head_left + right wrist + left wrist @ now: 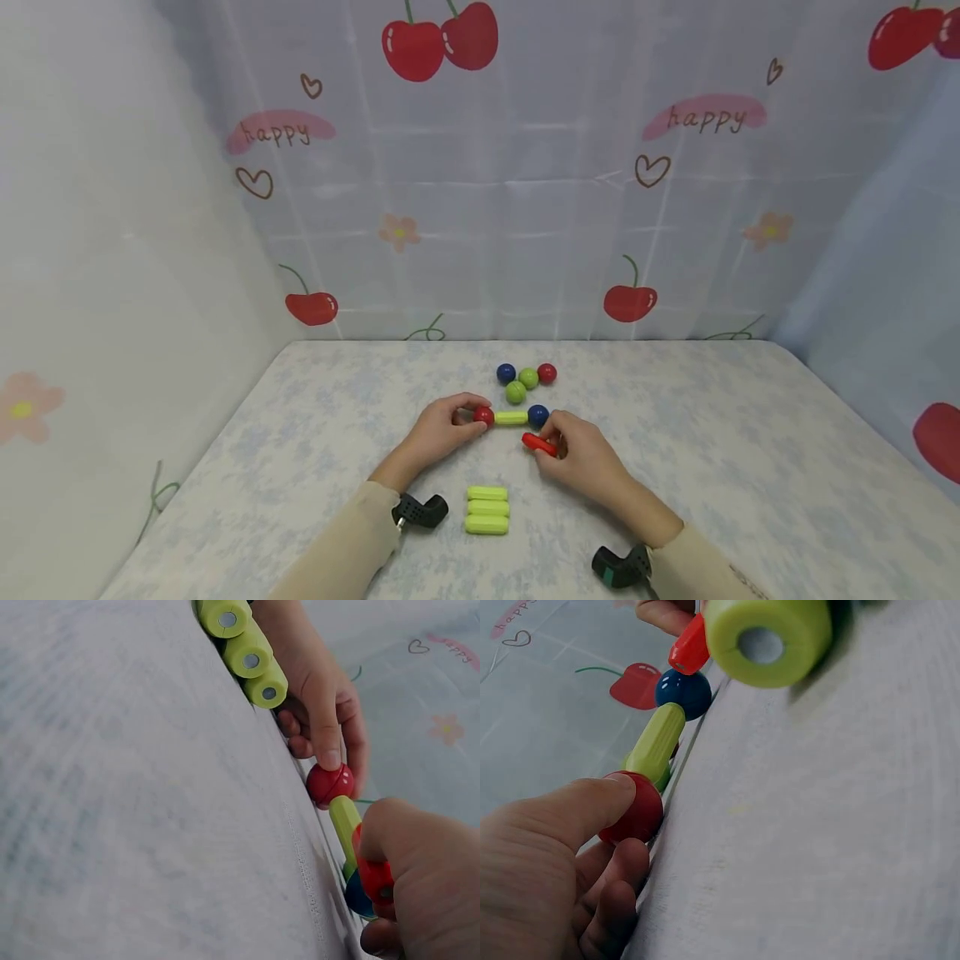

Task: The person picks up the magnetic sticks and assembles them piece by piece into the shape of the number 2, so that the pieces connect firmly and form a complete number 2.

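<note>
My left hand (447, 427) pinches a red ball (484, 416) between thumb and fingers. From that ball a yellow-green magnetic rod (512, 417) runs rightward to a dark blue ball (537, 416), the three joined in a line on the table. A red magnetic rod (539, 445) is pinched in my right hand (588, 457), just in front of the blue ball. In the left wrist view the red rod's end (681, 665) appears close to the blue ball (684, 694); whether they touch I cannot tell. The right fingers partly cover the red rod (373, 874) in the right wrist view.
Several yellow-green rods (487, 507) lie stacked side by side nearer me, between the forearms. Behind the joined pieces sit another blue ball (506, 373), two green balls (528, 378) and a red ball (547, 373). A patterned cloth covers the table (360, 375); a printed curtain (517, 208) hangs behind.
</note>
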Motion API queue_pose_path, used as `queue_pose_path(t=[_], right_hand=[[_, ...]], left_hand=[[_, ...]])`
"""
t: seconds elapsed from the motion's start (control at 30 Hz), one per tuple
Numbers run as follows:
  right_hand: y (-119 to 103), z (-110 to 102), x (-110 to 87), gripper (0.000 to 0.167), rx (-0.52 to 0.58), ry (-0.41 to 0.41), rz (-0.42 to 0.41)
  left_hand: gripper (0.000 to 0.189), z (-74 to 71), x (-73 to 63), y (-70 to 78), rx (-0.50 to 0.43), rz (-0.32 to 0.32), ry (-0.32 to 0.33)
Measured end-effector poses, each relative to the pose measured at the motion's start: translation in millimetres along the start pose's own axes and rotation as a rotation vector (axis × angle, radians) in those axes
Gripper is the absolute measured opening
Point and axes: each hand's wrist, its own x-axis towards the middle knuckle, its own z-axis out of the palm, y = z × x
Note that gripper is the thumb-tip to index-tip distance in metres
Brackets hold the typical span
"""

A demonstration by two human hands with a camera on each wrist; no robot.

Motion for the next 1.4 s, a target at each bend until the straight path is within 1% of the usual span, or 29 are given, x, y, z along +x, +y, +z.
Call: queue_pose_path(t=[0.1, 0.23, 0.4, 0.77, 0.87, 1.13, 1.4], right_hand=[[1.6, -0.8, 1.7, 0.020, -0.021, 0.075, 0.033], [2.8, -2.1, 3.6, 0.019, -0.063, 0.126, 0.096], [3.8, -2.5, 4.0, 0.019, -0.077, 0.151, 0.158], [5.7, -0.5, 3.6, 0.021, -0.065, 0.154, 0.210], [5.4, -0.4, 3.5, 0.023, -0.060, 0.157, 0.202], [3.7, -0.4, 2.6, 0.029, -0.049, 0.159, 0.142], [4.7, 0.7, 2.1, 0.034, -0.023, 0.143, 0.036]], left_hand=[[0.031, -1.4, -0.2, -0.3, -0.008, -0.003, 0.004], [0.031, -2.1, 0.5, -0.6, -0.024, 0.007, 0.005], [0.031, -1.7, 0.2, 0.7, -0.018, 0.010, 0.000], [0.030, -0.5, -1.2, 0.0, -0.004, 0.000, 0.006], [0.030, -0.7, -0.9, -0.8, -0.005, 0.001, 0.010], [0.030, -0.5, 0.1, -1.3, -0.005, 0.001, 0.011], [0.030, -0.1, 1.6, -0.3, 0.007, -0.003, 0.016]])
